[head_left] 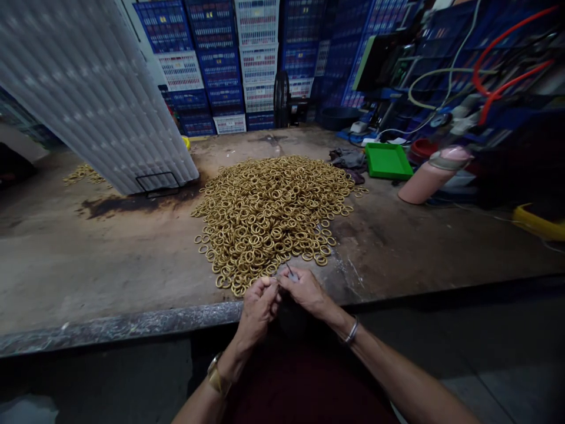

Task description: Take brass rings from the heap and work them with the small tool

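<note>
A large heap of gold-coloured rings [269, 206] lies on the worktable, its near end just beyond my hands. My left hand [259, 306] is closed at the table's front edge, its fingertips pinching what looks like one ring, mostly hidden by the fingers. Right beside it, my right hand [306, 291] is closed on a thin pointed tool [290, 270], whose dark tip sticks up past the fingers. The fingertips of both hands meet, or nearly so. What the tool touches is too small to make out.
The worktable [145, 259] has a metal-covered front edge. A tall stack of pale ribbed trays [101, 94] leans at left, with more rings behind. At right are a green tray [388, 161], a pink bottle [435, 174] and red hoses [483, 76]. Crates [218, 65] line the back.
</note>
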